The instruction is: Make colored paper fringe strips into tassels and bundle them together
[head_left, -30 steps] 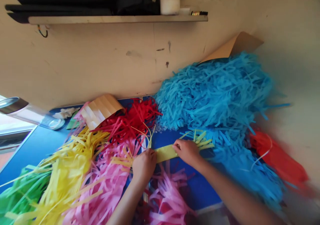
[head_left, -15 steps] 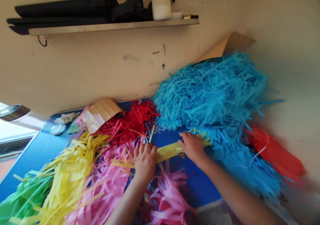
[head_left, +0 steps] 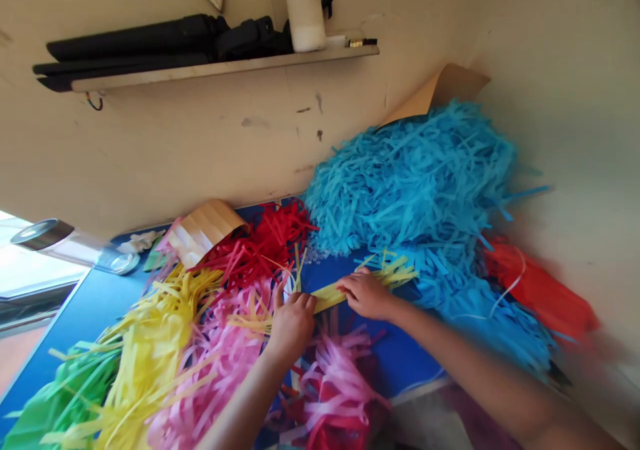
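Left hand (head_left: 295,320) palm down, fingers bent over a flat pale-yellow tissue-paper strip with fringed ends (head_left: 327,297); can't tell if gripping or just pressing. Right hand (head_left: 367,293) farther along same strip, fingers curled, thumb near index; pinch or press not clear. Strip lies slantwise across a bright blue counter (head_left: 400,370), short plain stretch showing between hands. Its left fringe overlaps a pink tissue-paper fringe bundle (head_left: 220,363); right fringe meets a light-blue fringe bundle (head_left: 475,310). Second, smaller pink fringe bundle (head_left: 335,383) just below the hands, some red under it.

Farther left: bright yellow fringe bundle (head_left: 145,363) beside the pink, then green fringe bundle (head_left: 65,397). Beyond left hand, tangled red paper strips (head_left: 280,230), curved brown paper piece (head_left: 213,223) next to them. Clear cylindrical container with dark band (head_left: 85,245) tilted at far left.

Beyond right hand, big heap of blue shredded paper (head_left: 410,177) near wall, bent brown sheet (head_left: 445,90) behind its top. Red bundle with white loop (head_left: 543,290) at right. Wall shelf (head_left: 230,69) above: long black items (head_left: 140,37), white cylinder (head_left: 306,17).
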The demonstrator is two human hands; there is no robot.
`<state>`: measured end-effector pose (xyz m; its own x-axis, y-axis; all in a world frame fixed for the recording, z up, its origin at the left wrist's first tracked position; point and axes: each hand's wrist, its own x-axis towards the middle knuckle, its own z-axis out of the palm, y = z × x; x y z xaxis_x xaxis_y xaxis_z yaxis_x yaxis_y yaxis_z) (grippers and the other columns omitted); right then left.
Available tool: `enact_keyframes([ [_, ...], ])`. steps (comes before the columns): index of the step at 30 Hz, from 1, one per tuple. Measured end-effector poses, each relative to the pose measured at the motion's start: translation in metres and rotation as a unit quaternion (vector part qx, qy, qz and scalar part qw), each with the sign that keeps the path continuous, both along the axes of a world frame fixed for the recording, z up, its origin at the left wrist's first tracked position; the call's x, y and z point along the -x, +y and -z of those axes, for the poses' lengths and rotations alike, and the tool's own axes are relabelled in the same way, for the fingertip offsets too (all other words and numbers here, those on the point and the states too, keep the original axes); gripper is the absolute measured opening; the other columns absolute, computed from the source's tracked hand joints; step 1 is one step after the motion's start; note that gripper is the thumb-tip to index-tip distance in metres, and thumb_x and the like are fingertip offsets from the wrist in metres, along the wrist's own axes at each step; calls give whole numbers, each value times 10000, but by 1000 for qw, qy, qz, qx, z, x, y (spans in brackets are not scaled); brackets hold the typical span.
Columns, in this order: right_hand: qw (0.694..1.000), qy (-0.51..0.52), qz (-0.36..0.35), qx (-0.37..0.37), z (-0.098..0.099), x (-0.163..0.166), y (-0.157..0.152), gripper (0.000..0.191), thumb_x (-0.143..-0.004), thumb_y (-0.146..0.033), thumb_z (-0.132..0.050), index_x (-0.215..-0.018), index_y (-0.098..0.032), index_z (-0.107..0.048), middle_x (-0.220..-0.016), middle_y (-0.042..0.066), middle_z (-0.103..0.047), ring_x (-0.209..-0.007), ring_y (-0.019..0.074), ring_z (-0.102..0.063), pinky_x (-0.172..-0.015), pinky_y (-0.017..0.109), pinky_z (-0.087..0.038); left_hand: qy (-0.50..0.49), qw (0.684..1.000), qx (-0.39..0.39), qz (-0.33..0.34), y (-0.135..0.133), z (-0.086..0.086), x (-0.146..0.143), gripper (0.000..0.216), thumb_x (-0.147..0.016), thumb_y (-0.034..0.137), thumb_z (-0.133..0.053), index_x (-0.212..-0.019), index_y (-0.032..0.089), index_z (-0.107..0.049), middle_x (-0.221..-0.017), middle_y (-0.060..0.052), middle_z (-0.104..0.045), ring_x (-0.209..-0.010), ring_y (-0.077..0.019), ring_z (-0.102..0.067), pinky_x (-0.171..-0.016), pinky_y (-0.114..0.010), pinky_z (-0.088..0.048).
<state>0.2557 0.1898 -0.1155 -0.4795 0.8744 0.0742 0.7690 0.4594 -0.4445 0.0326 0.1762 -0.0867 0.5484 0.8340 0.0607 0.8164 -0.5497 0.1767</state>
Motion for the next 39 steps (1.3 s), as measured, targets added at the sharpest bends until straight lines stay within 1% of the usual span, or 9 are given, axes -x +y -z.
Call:
enact_keyframes([
  [4,1000,12,-14,4,0,-4,2,265,-767,-244,-740,-1024,-194,-699,-1057,58,-708,-1000,239,-621,-913,386,-347,-42,999,-3,-16,5,14,13,199,-900,169,-531,-935,225,-719,-953,-51,-761,-965,-242,-683,-1149,-588,-211],
  [8,999,26,-5,25,6,-11,13,79,-878,-252,-673,-882,-228,-748,-963,32,-723,-921,207,-636,-859,376,-360,-75,997,-2,-24,11,27,28,243,-952,283,-521,-869,255,-748,-972,-38,-768,-979,-246,-679,-1064,-548,-340],
  [11,999,41,-1,35,5,-16,17,89,-813,-263,-737,-893,-226,-735,-942,23,-718,-935,221,-630,-862,376,-367,-88,996,-2,-27,14,31,34,244,-949,326,-539,-864,259,-757,-968,-45,-767,-979,-258,-673,-1006,-539,-379],
  [16,996,69,12,49,-3,-22,14,320,-682,-105,-736,-982,-187,-660,-910,8,-708,-837,186,-638,-838,335,-404,-98,995,8,-16,16,31,38,178,-912,321,-604,-845,292,-766,-962,-24,-768,-962,-262,-676,-1008,-570,-364],
  [22,994,91,11,56,3,-27,20,59,-801,-128,-675,-795,-187,-667,-867,10,-696,-787,156,-638,-801,297,-431,-102,995,15,-14,15,28,40,155,-898,326,-627,-845,318,-772,-967,-15,-770,-974,-259,-680,-1077,-599,-311],
  [26,994,96,4,57,5,-29,25,138,-879,-136,-600,-766,-185,-663,-835,12,-689,-759,145,-634,-744,273,-443,-99,995,17,-12,14,26,40,155,-900,321,-628,-845,317,-772,-964,-8,-770,-980,-257,-685,-1106,-614,-276],
  [29,995,94,21,37,-1,-26,20,114,-835,-115,-616,-911,-181,-669,-931,44,-692,-846,181,-629,-800,315,-437,-97,995,19,-11,14,26,39,159,-902,318,-628,-838,308,-773,-962,-11,-771,-978,-257,-687,-1105,-626,-269],
  [32,997,74,1,-4,-8,-19,11,300,-746,-190,-734,-1036,-205,-660,-1100,64,-675,-1032,247,-580,-929,400,-367,-95,995,20,-12,14,26,39,152,-896,318,-636,-839,307,-776,-959,-14,-773,-975,-256,-690,-1114,-620,-265],
  [39,997,27,-49,-44,0,-4,11,165,-763,-214,-740,-917,-199,-685,-1032,45,-695,-996,234,-575,-869,390,-329,-94,995,24,-12,14,27,39,151,-900,315,-630,-853,305,-773,-967,-12,-771,-979,-262,-688,-1101,-652,-254],
])
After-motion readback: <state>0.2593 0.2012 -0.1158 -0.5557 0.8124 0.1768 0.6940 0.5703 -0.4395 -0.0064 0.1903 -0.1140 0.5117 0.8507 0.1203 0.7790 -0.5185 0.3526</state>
